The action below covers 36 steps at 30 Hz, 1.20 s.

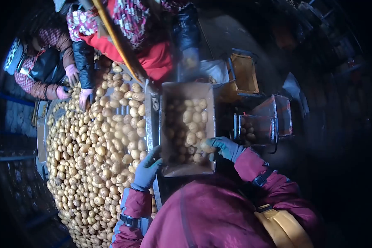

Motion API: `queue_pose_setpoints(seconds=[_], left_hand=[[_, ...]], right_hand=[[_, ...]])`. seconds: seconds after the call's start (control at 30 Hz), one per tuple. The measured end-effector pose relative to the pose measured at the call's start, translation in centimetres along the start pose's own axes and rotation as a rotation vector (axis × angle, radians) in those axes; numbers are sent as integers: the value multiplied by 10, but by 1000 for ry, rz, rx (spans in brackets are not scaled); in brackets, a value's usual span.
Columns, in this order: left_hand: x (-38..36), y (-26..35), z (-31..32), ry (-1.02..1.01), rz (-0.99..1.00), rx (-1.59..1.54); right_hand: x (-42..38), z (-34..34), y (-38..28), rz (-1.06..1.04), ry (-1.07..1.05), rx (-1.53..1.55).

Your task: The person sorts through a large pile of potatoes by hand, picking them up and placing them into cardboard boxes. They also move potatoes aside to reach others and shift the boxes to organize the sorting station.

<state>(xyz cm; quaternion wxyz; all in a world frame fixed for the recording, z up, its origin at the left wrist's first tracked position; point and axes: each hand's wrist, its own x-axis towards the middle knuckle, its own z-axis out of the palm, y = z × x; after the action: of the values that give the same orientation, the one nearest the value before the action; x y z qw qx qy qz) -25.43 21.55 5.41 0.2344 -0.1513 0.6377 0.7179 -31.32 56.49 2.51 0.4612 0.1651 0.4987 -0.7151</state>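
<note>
My right hand (227,148), in a grey-green glove, grips a potato (206,145) over the right edge of a box (167,87). That box stands in front of me, with several potatoes (191,127) inside it. At the box's left side is my left hand (146,171), also gloved. Its thumb and fingers are apart beside the metal rail (151,120), with nothing seen in them. A broad heap of potatoes (99,157) covers the sorting table left of the rail.
Across the table, one person in pink gloves (71,74) reaches into the potatoes. Nearer, another person's hand (86,98) touches the heap. A yellow-orange bar (115,37) slants overhead. Right of the box are a brown crate (244,74) and a wire-framed bin (256,120) with potatoes.
</note>
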Motion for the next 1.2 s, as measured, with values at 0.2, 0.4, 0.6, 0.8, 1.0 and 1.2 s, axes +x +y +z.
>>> queue_pose_setpoints(seconds=[0.2,0.4,0.6,0.8,1.0,1.2], left_hand=[[-8,-25,-57,552,410,1005],[-16,-88,-77,523,264,1341],[-15,-101,-77,542,206,1441],[-16,-98,-73,546,199,1443],[-12,-106,-77,571,222,1440],[-9,-116,-81,600,231,1356]], right_hand=[[-16,-1,29,-17,47,115],[-5,-17,46,-43,-46,260],[4,-40,52,-113,-34,344],[11,-113,17,-178,130,319],[-9,-170,-87,-500,505,351],[50,-68,-49,-279,55,-50]])
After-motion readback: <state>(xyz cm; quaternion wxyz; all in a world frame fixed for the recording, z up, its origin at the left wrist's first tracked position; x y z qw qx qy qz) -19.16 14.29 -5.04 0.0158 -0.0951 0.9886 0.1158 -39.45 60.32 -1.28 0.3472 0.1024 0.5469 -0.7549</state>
